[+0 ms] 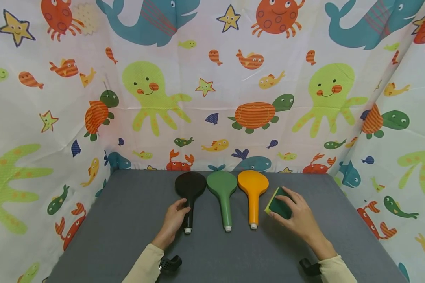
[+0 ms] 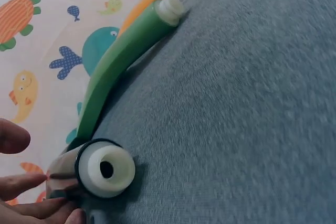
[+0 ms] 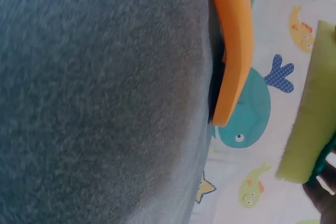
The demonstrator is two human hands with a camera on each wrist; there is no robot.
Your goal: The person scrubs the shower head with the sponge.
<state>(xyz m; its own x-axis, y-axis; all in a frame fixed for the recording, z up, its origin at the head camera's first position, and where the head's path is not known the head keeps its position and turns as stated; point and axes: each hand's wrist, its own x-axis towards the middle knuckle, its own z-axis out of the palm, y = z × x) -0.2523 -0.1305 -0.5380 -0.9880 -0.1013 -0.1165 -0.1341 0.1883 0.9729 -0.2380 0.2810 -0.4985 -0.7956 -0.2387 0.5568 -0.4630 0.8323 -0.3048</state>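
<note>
Three shower heads lie in a row on the grey cloth: a black one (image 1: 190, 182), a green one (image 1: 222, 182) and an orange one (image 1: 253, 181). Their handles point toward me and end in white threaded fittings. At the black handle, my left hand (image 1: 172, 222) touches the left side with loosely bent fingers. The left wrist view shows those fingers beside the handle, behind its white end (image 2: 111, 170). To the right of the orange shower head, my right hand (image 1: 304, 220) pinches a yellow sponge with a green scouring side (image 1: 281, 208) between thumb and fingers, tilted.
A grey cloth (image 1: 226, 259) covers the table. White fabric printed with sea animals (image 1: 198, 129) stands along the table's back and both sides. Each wrist carries a black strap (image 1: 170, 263). The shower heads lie close to the back edge.
</note>
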